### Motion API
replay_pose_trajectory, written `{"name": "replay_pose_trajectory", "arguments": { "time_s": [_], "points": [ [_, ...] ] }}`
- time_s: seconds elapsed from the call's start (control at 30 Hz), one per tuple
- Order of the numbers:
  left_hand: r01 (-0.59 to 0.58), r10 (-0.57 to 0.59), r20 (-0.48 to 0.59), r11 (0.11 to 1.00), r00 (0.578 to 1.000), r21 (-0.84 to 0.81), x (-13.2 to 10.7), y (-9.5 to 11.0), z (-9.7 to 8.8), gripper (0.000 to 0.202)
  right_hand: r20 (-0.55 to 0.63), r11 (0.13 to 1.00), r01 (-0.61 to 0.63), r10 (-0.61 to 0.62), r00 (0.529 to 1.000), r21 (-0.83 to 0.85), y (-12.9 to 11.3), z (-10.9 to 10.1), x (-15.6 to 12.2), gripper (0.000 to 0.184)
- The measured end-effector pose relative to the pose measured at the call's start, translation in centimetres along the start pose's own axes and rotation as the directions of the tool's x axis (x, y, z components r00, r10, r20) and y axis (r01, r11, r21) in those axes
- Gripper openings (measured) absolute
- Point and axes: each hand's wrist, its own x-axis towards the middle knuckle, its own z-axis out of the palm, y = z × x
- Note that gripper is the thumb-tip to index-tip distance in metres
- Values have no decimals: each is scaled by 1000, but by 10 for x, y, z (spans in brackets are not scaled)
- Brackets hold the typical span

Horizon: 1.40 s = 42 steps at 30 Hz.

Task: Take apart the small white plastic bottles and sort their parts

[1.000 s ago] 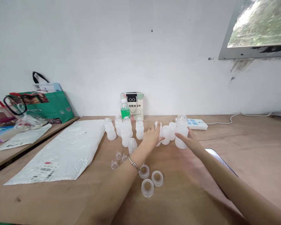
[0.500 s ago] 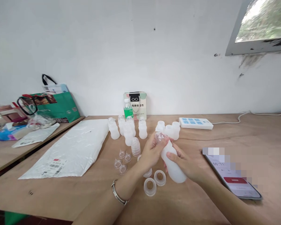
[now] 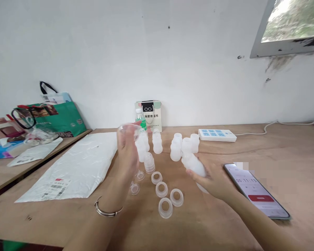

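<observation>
My right hand (image 3: pixel 209 177) is wrapped round a white baby bottle (image 3: pixel 195 165), tilted with its neck toward the other bottles. My left hand (image 3: pixel 128 150), smeared by motion, grips a clear bottle cap (image 3: pixel 131 127) in the air, in front of several capped bottles (image 3: pixel 157 141). Below it lie clear nipples (image 3: pixel 134 188), partly hidden by my wrist. A stack of clear caps (image 3: pixel 149 163) stands between my hands. Several translucent collar rings (image 3: pixel 165 208) lie nearer to me. Uncapped bottles (image 3: pixel 176 150) stand just beyond the held bottle.
A white plastic mailer (image 3: pixel 75 167) covers the table's left part. At the back are a drink bottle (image 3: pixel 139 116), a paper bag (image 3: pixel 153 116) and a power strip (image 3: pixel 217 135). A phone (image 3: pixel 259 195) lies right. A green bag (image 3: pixel 68 118) sits on the left table.
My left hand has left the bottle and moved left, carrying the clear cap off it. My right hand keeps the bottle, now without the cap. The view has shifted slightly.
</observation>
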Motion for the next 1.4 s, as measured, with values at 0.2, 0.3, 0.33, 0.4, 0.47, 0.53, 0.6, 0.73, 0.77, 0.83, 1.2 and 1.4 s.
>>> {"name": "replay_pose_trajectory", "arguments": {
  "time_s": [0.2, 0.3, 0.33, 0.4, 0.47, 0.53, 0.6, 0.73, 0.77, 0.83, 1.2, 1.4],
  "points": [
    [-158, -154, 445, 793, 882, 588, 14, -18, -34, 32, -103, 979, -58, 80, 991, 197, 8, 1, 6, 36],
    [-147, -291, 486, 719, 824, 680, 11, -36, -48, 33, -48, 952, -108, 127, 991, 286, 11, 2, 7, 37],
    [-138, -333, 497, 705, 801, 696, 11, -40, -52, 32, -27, 944, -125, 140, 990, 306, 12, 2, 7, 38],
    [-129, -404, 513, 677, 757, 724, 10, -46, -56, 29, 3, 935, -153, 161, 987, 320, 12, 3, 6, 38],
    [-130, -446, 514, 649, 733, 749, 9, -48, -55, 29, 28, 931, -174, 174, 984, 320, 12, 4, 5, 38],
    [-139, -445, 503, 631, 741, 763, 8, -50, -51, 28, 49, 929, -183, 177, 983, 322, 12, 6, 5, 40],
    [-157, -418, 505, 633, 755, 758, 6, -55, -42, 29, 57, 927, -177, 168, 984, 330, 12, 8, 5, 42],
    [-183, -385, 518, 641, 764, 745, 4, -72, -27, 44, 105, 903, -191, 163, 981, 386, 12, 13, 5, 39],
    [-191, -375, 518, 638, 769, 746, 3, -74, -24, 49, 124, 892, -199, 162, 979, 405, 13, 14, 5, 39],
    [-224, -307, 508, 635, 805, 739, -1, -71, -21, 56, 155, 866, -215, 161, 975, 451, 13, 16, 5, 41],
    [435, -309, 863, 893, 400, 118, -51, -30, -7, 48, 484, 572, -445, 94, 870, 689, 10, 25, 3, 63],
    [422, -479, 563, 875, 674, 238, -63, -52, 1, 33, 159, 973, -21, -16, 987, 230, 8, 25, 1, 33]
  ]
}}
